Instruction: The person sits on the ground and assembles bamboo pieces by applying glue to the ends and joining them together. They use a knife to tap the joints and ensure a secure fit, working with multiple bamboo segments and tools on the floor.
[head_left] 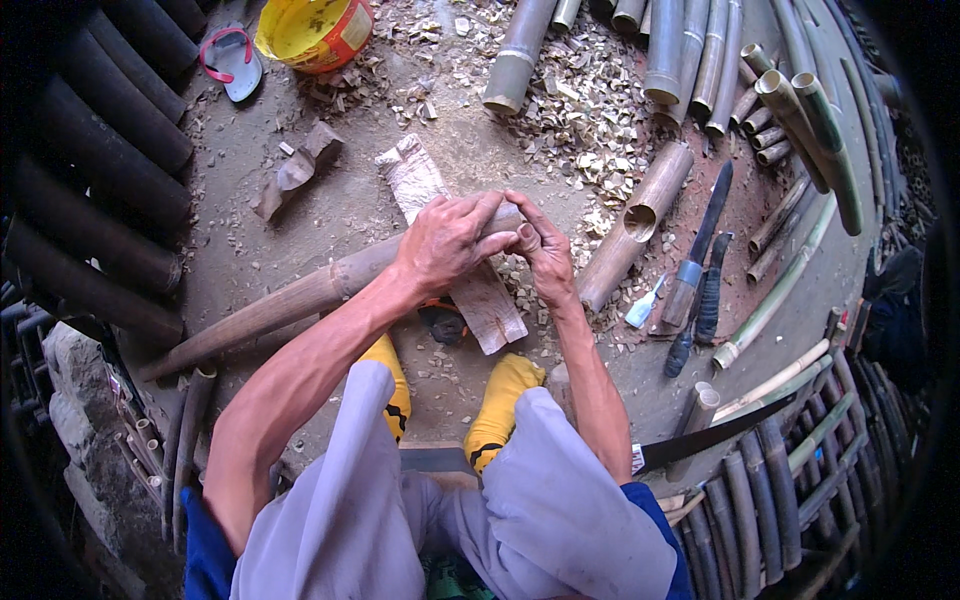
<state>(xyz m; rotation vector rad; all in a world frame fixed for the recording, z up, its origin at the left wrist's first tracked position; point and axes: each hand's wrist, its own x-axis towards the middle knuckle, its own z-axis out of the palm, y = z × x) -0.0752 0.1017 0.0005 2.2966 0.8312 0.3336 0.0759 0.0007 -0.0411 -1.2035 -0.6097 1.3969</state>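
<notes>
A long brown bamboo pole (335,280) runs from the lower left up to my hands. Its right-hand end rests across a rough pale wooden block (490,310) on the ground. My left hand (450,240) is closed over the pole near that end, its fingers reaching toward the other hand. At the tip, my right hand (545,255) is closed, thumb and fingers pinched together beside the left fingertips. Whatever lies between the right fingers is too small or hidden to make out. Below the pole, an orange and black object (442,320) shows partly behind the block.
To the right lie a notched bamboo piece (630,230), a long-bladed knife (708,220), a light-blue scraper-like tool (645,303) and a saw (715,438). Ahead are bamboo chips (580,120), a yellow bucket (315,35) and a sandal (232,65). Dark bamboo poles (110,160) line the left.
</notes>
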